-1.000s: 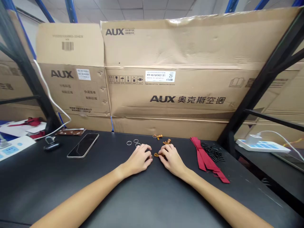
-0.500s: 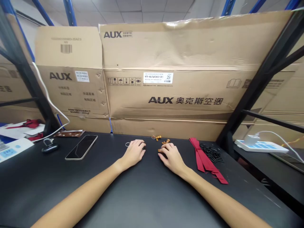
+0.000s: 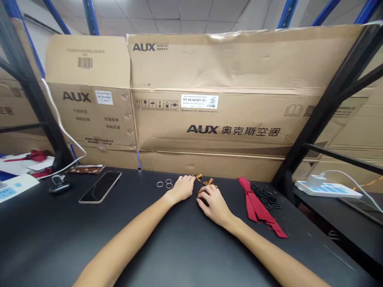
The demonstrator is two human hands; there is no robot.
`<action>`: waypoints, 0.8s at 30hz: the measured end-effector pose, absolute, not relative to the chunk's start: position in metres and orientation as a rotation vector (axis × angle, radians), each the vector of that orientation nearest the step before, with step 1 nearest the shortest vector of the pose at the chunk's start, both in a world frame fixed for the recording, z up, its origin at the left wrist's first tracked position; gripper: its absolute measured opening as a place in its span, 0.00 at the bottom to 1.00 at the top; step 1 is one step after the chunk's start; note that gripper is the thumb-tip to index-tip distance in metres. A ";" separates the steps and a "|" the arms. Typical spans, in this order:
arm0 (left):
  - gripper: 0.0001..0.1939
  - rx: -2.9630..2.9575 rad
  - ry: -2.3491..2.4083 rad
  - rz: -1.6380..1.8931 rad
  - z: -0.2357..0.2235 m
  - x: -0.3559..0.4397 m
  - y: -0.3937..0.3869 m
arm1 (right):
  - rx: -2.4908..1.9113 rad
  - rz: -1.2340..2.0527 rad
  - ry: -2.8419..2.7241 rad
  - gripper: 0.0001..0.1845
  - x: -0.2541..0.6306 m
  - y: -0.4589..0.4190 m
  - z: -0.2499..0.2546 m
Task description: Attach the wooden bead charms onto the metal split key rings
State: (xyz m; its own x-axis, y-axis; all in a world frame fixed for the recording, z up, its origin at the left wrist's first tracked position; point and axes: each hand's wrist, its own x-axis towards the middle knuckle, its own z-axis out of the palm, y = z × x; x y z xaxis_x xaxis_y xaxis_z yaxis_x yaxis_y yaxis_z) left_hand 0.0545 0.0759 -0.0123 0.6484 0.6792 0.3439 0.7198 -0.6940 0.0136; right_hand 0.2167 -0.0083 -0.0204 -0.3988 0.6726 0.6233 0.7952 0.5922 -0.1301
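Head view: the left hand [image 3: 183, 189] lies palm-down, fingers loosely together, between the metal rings [image 3: 164, 183] and the small amber charms [image 3: 209, 182]; the right hand [image 3: 214, 205] curls beside the charms, any pinch hidden. The red ribbon [image 3: 256, 205] and black rings [image 3: 266, 198] lie apart, seemingly sorted by kind

Straight up past my fingers [image 3: 188, 182] is a big brown box [image 3: 227, 67]. It says AUX near its top left corner. Lower down it says AUX 奥克斯空调 in big black letters [image 3: 233, 130]. Just above those, a white label [image 3: 199, 101] says KFR-46G and a long code, then 25 in a little box. Up and to the left of my fingers, another brown box [image 3: 89, 115] says AUX too, with a white barcode sticker [image 3: 104, 97] beside the word. Under them it says 快递面单 and 粘贴区域.
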 end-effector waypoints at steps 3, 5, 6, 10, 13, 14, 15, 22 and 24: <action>0.15 -2.786 -1.124 -0.481 -0.010 0.035 0.053 | -1.157 -0.265 -2.140 0.05 0.216 -0.009 -0.021; 0.14 -2.835 -1.084 -0.530 -0.008 0.022 0.033 | -1.165 -0.260 -2.113 0.06 0.216 -0.010 -0.020; 0.13 -2.881 -1.061 -0.572 -0.006 0.016 0.024 | -1.164 -0.254 -2.114 0.08 0.215 -0.011 -0.020; 0.13 -3.057 -0.940 -0.720 -0.002 0.003 0.003 | -1.136 -0.243 -2.206 0.17 0.213 -0.018 -0.016; 0.13 -3.131 -0.868 -0.765 -0.001 0.002 0.001 | -1.136 -0.206 -2.269 0.20 0.212 -0.023 -0.015; 0.14 -3.142 -0.873 -0.783 -0.001 0.003 0.002 | -1.137 -0.188 -2.280 0.18 0.212 -0.024 -0.015; 0.15 -3.151 -0.884 -0.799 -0.001 0.003 0.002 | -1.136 -0.172 -2.285 0.16 0.212 -0.024 -0.015; 0.16 -3.154 -0.857 -0.827 0.002 0.005 -0.004 | -1.095 -0.092 -2.272 0.06 0.215 -0.021 -0.018; 0.14 -3.112 -0.853 -0.811 0.004 0.006 -0.005 | -1.084 -0.053 -2.253 0.05 0.214 -0.021 -0.020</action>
